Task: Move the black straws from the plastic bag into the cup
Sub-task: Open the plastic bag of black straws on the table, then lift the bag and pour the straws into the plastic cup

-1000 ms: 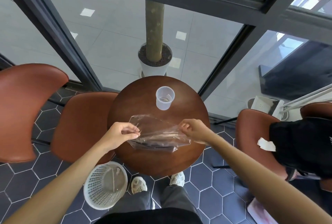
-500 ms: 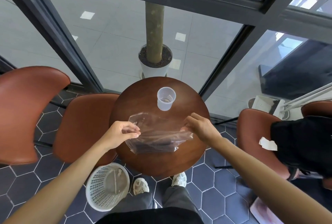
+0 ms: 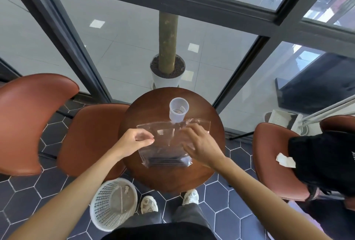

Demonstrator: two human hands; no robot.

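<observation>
A clear plastic bag (image 3: 165, 136) hangs upright over the round brown table (image 3: 207, 170), with a bundle of black straws (image 3: 167, 161) lying across its bottom. My left hand (image 3: 132, 141) pinches the bag's left edge between thumb and forefinger. My right hand (image 3: 201, 145) has its fingers spread against the bag's upper right part; whether they are inside the bag I cannot tell. A translucent plastic cup (image 3: 179, 112) stands upright on the table just beyond the bag's top edge, with no straws in it.
A white mesh basket (image 3: 113, 203) stands on the floor at the table's near left. Brown chairs flank the table, left (image 3: 90, 139) and right (image 3: 274, 162); the right one carries a black garment (image 3: 324, 159). A potted tree (image 3: 167, 74) stands behind the glass.
The bag has swung from lying flat to hanging upright, the straws sliding to its bottom. My right hand let go of the bag's right edge and spread its fingers on the bag.
</observation>
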